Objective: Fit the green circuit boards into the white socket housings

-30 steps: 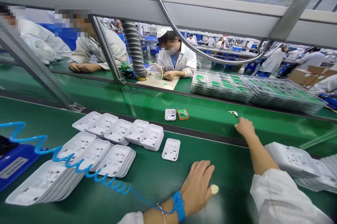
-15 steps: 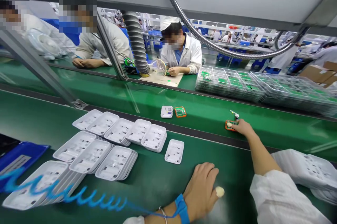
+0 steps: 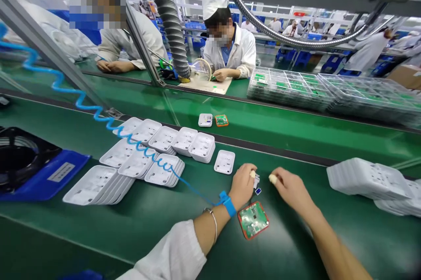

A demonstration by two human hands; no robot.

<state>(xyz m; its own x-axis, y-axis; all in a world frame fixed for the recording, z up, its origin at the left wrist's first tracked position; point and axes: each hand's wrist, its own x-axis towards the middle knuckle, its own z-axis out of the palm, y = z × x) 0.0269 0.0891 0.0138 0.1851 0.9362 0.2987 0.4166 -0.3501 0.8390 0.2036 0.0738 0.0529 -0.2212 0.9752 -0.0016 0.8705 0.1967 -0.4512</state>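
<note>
A green circuit board with a red-orange rim (image 3: 253, 220) lies on the green bench, close to me. Just above it, my left hand (image 3: 242, 186), with a blue strap at the wrist, pinches a small white part (image 3: 256, 180) that has a dark blue piece at its lower end. My right hand (image 3: 289, 186) hovers to the right of that part, thumb and fingers curled together; whether anything is between them is hidden. Pale covers sit on both thumbs. A single white shell (image 3: 224, 162) lies beyond my left hand.
Stacked white shells (image 3: 164, 140) stand at the left, more (image 3: 368, 179) at the right. On the green strip beyond lie a white shell (image 3: 205, 120) and another board (image 3: 221, 120). A coiled blue cord crosses the left side. A person (image 3: 230, 47) works opposite, beside clear trays (image 3: 289, 89).
My right hand has come back from the green strip to the bench, and the orange-rimmed board now lies near me. My left hand has moved up and closed on the white part. The view has shifted.
</note>
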